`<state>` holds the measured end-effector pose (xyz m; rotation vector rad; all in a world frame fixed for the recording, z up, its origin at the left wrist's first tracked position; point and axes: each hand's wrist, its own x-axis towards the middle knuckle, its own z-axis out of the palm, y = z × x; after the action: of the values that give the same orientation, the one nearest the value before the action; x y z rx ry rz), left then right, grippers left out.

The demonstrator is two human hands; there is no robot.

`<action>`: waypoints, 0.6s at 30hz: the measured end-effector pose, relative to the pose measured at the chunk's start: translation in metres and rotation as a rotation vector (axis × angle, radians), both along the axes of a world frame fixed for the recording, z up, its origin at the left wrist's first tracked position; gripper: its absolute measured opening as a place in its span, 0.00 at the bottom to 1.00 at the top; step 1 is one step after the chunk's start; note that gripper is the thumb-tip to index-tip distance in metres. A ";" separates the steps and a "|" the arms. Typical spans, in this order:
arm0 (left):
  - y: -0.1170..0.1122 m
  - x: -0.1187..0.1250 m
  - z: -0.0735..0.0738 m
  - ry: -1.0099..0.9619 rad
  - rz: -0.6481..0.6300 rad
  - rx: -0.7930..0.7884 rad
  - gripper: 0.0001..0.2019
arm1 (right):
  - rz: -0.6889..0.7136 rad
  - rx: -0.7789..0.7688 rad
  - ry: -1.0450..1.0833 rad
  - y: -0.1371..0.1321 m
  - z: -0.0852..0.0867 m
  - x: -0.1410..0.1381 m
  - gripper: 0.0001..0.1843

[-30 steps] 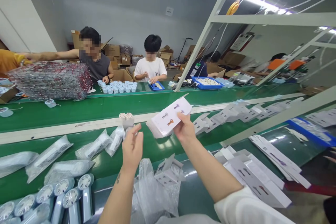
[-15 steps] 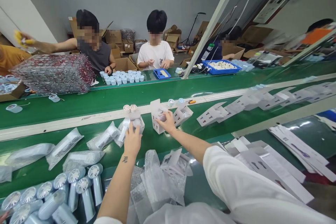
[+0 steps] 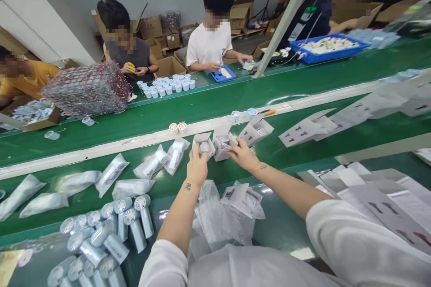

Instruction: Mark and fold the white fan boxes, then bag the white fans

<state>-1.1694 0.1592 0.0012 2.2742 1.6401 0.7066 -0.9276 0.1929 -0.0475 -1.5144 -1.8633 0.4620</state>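
My left hand grips the near side of a small open white carton, its fingers at the rim beside a plastic-wrapped item. My right hand holds the right edge of a second open white carton, which also has a wrapped item in it. The two cartons stand upright side by side on the green conveyor belt. Just to the right is a third open carton. Left of my left hand lie several bagged light-blue devices. My fingertips are partly hidden by the cartons.
Unwrapped light-blue devices are piled at the front left. Clear plastic bags lie before my body, and flat cartons at the right. Two round caps sit on the white rail. Co-workers sit across the belt.
My left hand and its carton have moved right, closer to the carton at my right hand. The view has shifted. The co-worker in grey has drawn back an outstretched hand.
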 end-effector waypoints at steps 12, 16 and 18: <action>0.030 -0.063 -0.055 0.058 0.566 -0.377 0.27 | -0.022 -0.428 0.531 -0.083 0.100 0.052 0.24; 0.020 -0.061 -0.046 -0.019 0.544 -0.370 0.18 | 0.051 -0.717 0.605 -0.154 0.122 0.093 0.33; 0.016 -0.061 -0.038 -0.076 0.530 -0.366 0.16 | 0.024 -0.639 0.561 -0.177 0.112 0.085 0.45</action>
<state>-1.2301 0.1749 -0.0368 1.5562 2.1495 0.5273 -0.8422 0.0156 0.0642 -1.5202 -1.3419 1.4333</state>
